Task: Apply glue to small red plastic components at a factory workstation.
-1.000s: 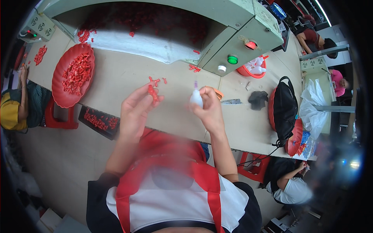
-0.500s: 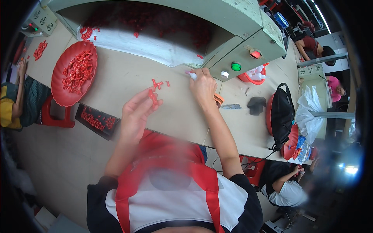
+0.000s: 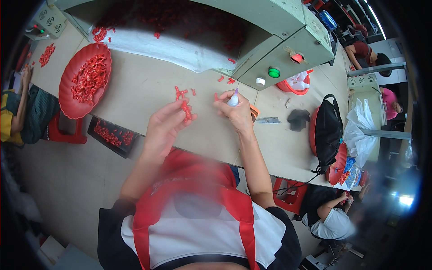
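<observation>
A small red plastic figure (image 3: 186, 110) is pinched in the fingertips of my left hand (image 3: 164, 122), just above the table. My right hand (image 3: 239, 116) is closed around a small white dropper bottle (image 3: 233, 100) with a purple tip pointing up. A tiny red piece (image 3: 216, 96) also shows at that hand's thumb and fingertip. On the table beyond my left hand lie a branched red part (image 3: 181, 93) and a smaller red bit (image 3: 194, 92). Two more loose red pieces (image 3: 231, 81) lie by the machine's front corner.
A pale green machine (image 3: 288, 54) with red parts inside stands along the far side. At left are a red scalloped bowl (image 3: 63, 96) of red parts and a black tray (image 3: 123, 152). Rightward lie a metal blade (image 3: 269, 120), a dark cloth (image 3: 298, 121) and a black bag (image 3: 327, 130). Other people sit nearby.
My right hand has drawn back from the machine's corner toward my left hand, with a tiny red piece now at its fingertips. My left hand has shifted slightly right with the figure.
</observation>
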`<state>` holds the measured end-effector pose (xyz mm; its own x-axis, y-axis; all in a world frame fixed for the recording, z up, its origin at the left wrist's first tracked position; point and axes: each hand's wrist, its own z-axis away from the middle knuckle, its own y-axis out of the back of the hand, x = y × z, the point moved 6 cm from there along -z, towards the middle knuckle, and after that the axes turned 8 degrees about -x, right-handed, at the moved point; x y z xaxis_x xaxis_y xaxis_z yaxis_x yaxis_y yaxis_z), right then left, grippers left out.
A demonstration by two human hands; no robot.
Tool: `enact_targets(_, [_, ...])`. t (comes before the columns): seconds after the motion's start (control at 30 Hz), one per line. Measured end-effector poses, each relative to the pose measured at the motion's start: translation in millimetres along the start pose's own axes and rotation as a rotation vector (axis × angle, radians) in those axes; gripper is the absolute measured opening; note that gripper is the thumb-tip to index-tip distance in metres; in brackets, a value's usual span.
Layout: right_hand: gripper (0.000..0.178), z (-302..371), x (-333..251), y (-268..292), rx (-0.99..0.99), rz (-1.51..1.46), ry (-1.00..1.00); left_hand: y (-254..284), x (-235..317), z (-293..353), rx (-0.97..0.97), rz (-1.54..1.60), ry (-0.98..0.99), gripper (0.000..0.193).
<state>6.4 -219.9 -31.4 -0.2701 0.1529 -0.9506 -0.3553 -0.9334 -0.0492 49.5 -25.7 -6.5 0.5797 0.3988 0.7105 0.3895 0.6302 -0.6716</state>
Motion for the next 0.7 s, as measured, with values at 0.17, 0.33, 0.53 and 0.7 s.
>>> enact_targets(0.17, [0.009, 10.7, -0.9, 4.2, -0.059, 0.079, 0.033, -1.8, -5.3, -1.5, -0.002, -0.024, 0.006, 0.032])
enact_targets(0.33, [0.006, 46.2, -47.2, -18.4, -0.145, 0.131, 0.272, -11.0, -6.6, -1.6, -0.020, -0.120, -0.030, 0.031])
enact_targets(0.53, [0.016, 76.9, -81.2, -43.5, -0.058, 0.581, 0.672, -21.0, -0.5, 1.8, -0.020, -0.266, -0.134, 0.030])
enact_targets(0.7, [0.022, 85.5, -83.4, -49.2, -0.022, 0.838, 0.879, -25.4, 1.1, 3.7, -0.035, -0.339, -0.156, 0.028])
